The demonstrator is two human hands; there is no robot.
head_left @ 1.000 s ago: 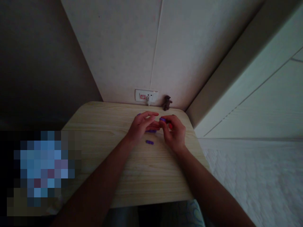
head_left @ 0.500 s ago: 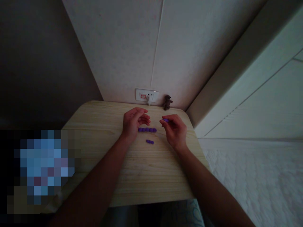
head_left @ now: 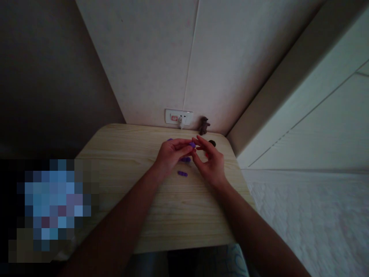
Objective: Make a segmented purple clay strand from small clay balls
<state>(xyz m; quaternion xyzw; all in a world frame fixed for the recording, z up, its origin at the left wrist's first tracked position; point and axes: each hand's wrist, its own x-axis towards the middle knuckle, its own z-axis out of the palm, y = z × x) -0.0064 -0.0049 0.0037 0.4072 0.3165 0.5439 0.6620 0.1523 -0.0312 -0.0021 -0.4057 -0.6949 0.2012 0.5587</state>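
My left hand (head_left: pixel 170 154) pinches a small purple clay piece (head_left: pixel 192 145) between thumb and fingers above the table. My right hand (head_left: pixel 211 161) is close against it, thumb and fingers apart around the piece; whether they touch it is hard to see. Below the left fingers lies a row of joined purple balls (head_left: pixel 186 159), its left part hidden by that hand. Nearer to me is a shorter, thinner purple row (head_left: pixel 182 174). A bit of purple (head_left: pixel 170 139) shows behind the left hand. Behind the right hand are a dark round thing (head_left: pixel 212 142) and a spot of red (head_left: pixel 206 155), both partly covered.
The wooden table (head_left: pixel 161 215) stands against the wall. At its back edge is a small brown bear figure (head_left: pixel 204 125), beside a wall socket (head_left: pixel 178 117) with a white plug. A white quilted surface (head_left: pixel 305 215) lies to the right. A blurred-out patch covers the lower left.
My hands have come together; the left moved right and now grips the purple piece that was in my right fingers. The right fingers have spread. The dark round thing and red spot now show.
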